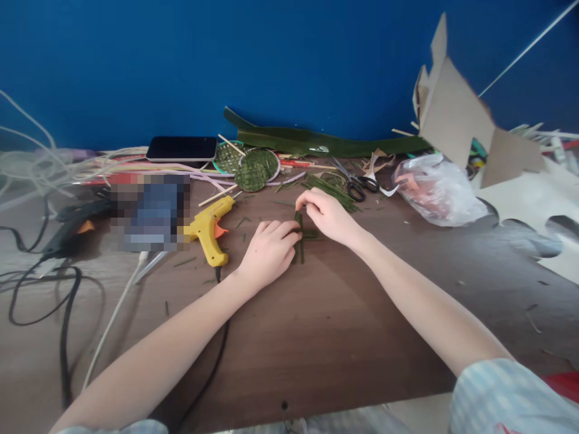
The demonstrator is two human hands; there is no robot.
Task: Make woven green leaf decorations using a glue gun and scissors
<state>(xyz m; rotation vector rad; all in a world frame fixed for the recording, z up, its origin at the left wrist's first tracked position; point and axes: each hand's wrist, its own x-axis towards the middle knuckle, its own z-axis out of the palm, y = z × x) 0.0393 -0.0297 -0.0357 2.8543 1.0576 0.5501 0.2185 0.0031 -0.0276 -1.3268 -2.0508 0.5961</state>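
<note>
Both hands meet over a few crossed green leaf strips lying on the brown table. My left hand lies on the strips with its fingers curled and pressing them down. My right hand pinches the upper end of a strip between thumb and fingers. Most of the strips are hidden under the two hands.
A yellow glue gun lies left of my hands, its cord running to the front edge. Behind are woven green discs, a phone, a long leaf, scissors, a plastic bag and cardboard pieces. Cables lie left.
</note>
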